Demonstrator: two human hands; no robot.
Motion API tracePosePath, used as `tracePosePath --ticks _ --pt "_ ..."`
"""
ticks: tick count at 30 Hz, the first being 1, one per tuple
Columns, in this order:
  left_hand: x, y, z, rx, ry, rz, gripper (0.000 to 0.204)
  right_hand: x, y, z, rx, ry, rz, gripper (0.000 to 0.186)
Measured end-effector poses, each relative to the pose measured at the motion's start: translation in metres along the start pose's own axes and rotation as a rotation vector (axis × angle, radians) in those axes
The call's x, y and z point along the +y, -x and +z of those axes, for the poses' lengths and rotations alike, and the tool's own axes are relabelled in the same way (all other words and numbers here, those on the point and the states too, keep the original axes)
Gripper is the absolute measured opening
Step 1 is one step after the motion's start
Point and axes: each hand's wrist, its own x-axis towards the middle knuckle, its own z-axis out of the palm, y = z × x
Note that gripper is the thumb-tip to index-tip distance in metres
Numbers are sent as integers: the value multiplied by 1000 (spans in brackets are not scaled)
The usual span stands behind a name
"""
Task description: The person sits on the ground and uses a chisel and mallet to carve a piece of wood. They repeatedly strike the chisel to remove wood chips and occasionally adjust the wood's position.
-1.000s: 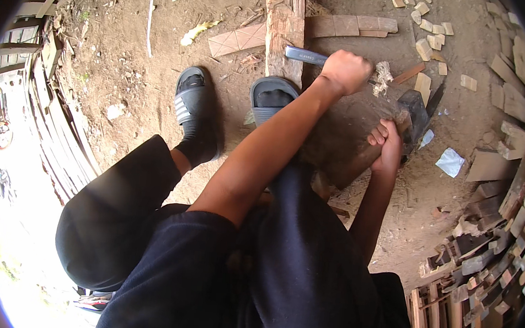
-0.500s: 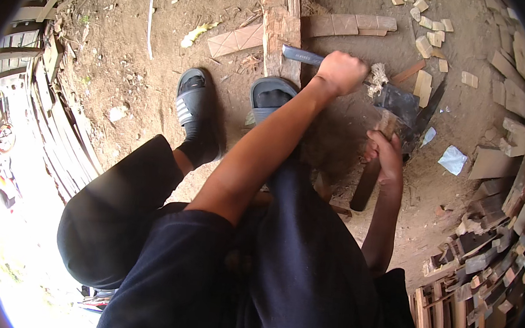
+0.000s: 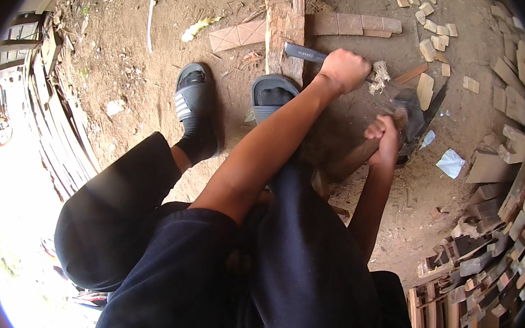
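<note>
My left hand (image 3: 345, 71) is closed around the handle of a chisel (image 3: 304, 53). Its flat dark blade points left, with the tip at the edge of a rough wooden beam (image 3: 285, 10). The handle's pale, frayed butt (image 3: 380, 74) sticks out on the right of the fist. Lower and to the right, my right hand (image 3: 385, 142) grips a brown wooden mallet (image 3: 350, 162), smeared by motion, so its exact shape is unclear. A sandalled foot (image 3: 273, 96) stands at the beam's near end.
Carved wooden strips (image 3: 239, 36) lie beneath the beam. Small wood blocks (image 3: 428, 50) are scattered at the far right. Near the right hand are a dark flat object (image 3: 412, 111) and a plastic scrap (image 3: 451, 163). Stacked wood offcuts (image 3: 485, 265) line the right side.
The mallet has swung, its lower end moving left and its upper end right. My right hand has shifted slightly up and left. My left hand keeps the chisel at nearly the same place.
</note>
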Motion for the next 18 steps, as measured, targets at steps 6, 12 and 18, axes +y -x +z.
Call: tracePosePath --ticks 6,12,18 --pt "-7 3 -4 -3 -10 15 18 -15 29 12 -24 388 50 11" --pt "-6 7 -4 -43 11 1 17 2 28 12 -103 525 131 8" --pt "-7 5 -3 10 0 37 17 1 14 5 -34 153 72 7"
